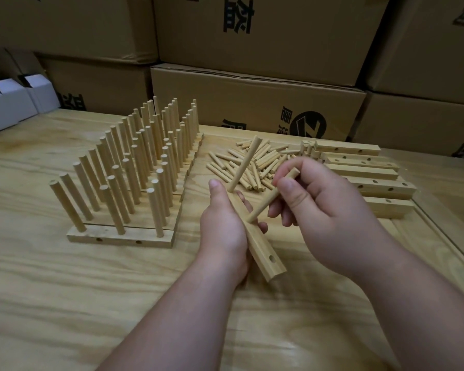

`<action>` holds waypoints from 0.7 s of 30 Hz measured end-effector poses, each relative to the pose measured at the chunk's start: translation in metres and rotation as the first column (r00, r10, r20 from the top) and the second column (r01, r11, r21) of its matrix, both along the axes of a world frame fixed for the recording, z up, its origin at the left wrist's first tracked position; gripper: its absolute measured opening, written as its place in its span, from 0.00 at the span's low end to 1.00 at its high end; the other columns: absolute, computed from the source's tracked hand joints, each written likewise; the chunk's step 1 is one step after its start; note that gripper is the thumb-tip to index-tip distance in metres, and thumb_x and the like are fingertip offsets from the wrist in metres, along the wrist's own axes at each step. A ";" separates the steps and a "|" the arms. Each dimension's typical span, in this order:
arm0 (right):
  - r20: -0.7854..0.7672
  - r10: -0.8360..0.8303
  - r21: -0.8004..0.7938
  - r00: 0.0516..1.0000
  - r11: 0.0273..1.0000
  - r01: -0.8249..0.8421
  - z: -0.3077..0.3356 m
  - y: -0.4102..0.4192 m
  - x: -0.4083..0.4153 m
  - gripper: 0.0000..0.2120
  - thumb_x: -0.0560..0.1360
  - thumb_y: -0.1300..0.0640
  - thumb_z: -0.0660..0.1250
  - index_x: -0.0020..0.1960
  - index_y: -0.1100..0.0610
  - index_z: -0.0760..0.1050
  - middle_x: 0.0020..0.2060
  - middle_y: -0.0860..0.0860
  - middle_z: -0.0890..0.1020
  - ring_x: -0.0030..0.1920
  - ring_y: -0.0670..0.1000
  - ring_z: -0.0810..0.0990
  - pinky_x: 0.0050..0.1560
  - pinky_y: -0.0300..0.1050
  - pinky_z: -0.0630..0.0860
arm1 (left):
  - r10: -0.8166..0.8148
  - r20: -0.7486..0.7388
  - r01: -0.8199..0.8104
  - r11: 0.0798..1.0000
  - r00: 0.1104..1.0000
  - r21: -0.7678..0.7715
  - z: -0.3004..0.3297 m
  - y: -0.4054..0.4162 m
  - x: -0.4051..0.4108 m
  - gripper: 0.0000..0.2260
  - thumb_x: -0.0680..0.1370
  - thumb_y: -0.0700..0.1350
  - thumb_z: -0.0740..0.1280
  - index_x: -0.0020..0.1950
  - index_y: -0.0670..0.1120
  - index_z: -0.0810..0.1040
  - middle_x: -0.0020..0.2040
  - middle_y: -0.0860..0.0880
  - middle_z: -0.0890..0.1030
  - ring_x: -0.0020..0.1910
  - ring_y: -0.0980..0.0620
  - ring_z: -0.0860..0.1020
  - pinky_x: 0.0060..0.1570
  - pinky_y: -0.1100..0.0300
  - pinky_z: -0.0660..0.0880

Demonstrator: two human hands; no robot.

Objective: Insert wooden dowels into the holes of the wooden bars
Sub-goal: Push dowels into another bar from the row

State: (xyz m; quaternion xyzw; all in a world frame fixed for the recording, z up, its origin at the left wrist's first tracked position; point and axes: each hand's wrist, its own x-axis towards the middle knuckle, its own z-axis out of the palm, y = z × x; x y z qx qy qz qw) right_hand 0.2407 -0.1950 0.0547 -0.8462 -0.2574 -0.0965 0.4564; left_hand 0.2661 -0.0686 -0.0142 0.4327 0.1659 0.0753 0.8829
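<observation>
Dowels point(123, 167) already stand upright in the finished bars point(118, 238) lined up on the desk point(51, 290) to your left, so by the look of it a good share of the job is done. Your left hand point(223, 226) grips the current bar point(257, 245) just above the desk, with one dowel point(245, 163) seated at its far end. Your right hand point(316, 204) pinches a second dowel point(272, 195), its lower tip touching the bar's middle. A hole point(272, 258) near the close end sits empty. Loose dowels point(252, 167) and unfilled bars point(364, 172) wait beyond your hands. Whether the tip has entered its hole you cannot tell; your fingers hide that part of the bar.
</observation>
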 end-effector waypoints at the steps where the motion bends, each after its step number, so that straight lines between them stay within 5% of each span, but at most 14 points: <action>1: 0.006 -0.005 -0.015 1.000 1.000 0.005 0.000 0.000 0.000 0.08 0.83 0.52 0.58 0.49 0.43 0.74 0.38 0.45 0.83 0.37 0.46 0.81 0.37 0.46 0.79 | 0.001 0.002 -0.001 1.000 1.000 0.005 0.000 0.000 0.000 0.26 0.82 0.66 0.54 0.40 0.47 0.75 0.40 0.41 0.74 0.25 0.49 0.73 0.30 0.57 0.74; 8: 0.023 -0.028 -0.071 0.999 0.997 0.029 0.004 0.010 -0.005 0.08 0.83 0.54 0.59 0.47 0.44 0.73 0.38 0.40 0.82 0.39 0.39 0.81 0.34 0.31 0.75 | 0.000 -0.011 0.001 1.000 1.000 0.029 0.000 -0.001 -0.001 0.27 0.82 0.67 0.54 0.41 0.47 0.76 0.41 0.41 0.77 0.27 0.47 0.74 0.36 0.51 0.74; 13: 0.114 -0.076 -0.174 0.991 0.980 0.095 0.000 0.015 -0.006 0.06 0.82 0.49 0.57 0.48 0.43 0.70 0.41 0.34 0.80 0.40 0.37 0.80 0.33 0.38 0.77 | 0.016 -0.033 -0.014 0.999 0.999 0.037 0.000 -0.002 0.000 0.28 0.81 0.67 0.54 0.42 0.46 0.78 0.37 0.42 0.78 0.31 0.44 0.77 0.40 0.46 0.76; 18: -0.028 -0.094 -0.032 0.995 0.995 0.093 -0.004 0.009 0.000 0.08 0.83 0.51 0.57 0.48 0.44 0.73 0.39 0.42 0.82 0.38 0.42 0.82 0.36 0.42 0.79 | 0.059 -0.055 -0.054 0.994 0.997 0.095 0.000 -0.004 0.001 0.27 0.81 0.67 0.54 0.38 0.47 0.75 0.35 0.43 0.77 0.24 0.48 0.73 0.31 0.57 0.73; 21: 0.032 -0.098 -0.047 0.995 0.994 0.100 -0.009 0.012 -0.002 0.07 0.83 0.50 0.57 0.49 0.44 0.71 0.40 0.40 0.81 0.39 0.41 0.81 0.37 0.45 0.81 | 0.067 -0.065 -0.061 0.994 0.996 0.093 0.002 -0.005 0.000 0.27 0.81 0.67 0.54 0.38 0.48 0.75 0.33 0.45 0.76 0.25 0.47 0.74 0.34 0.52 0.76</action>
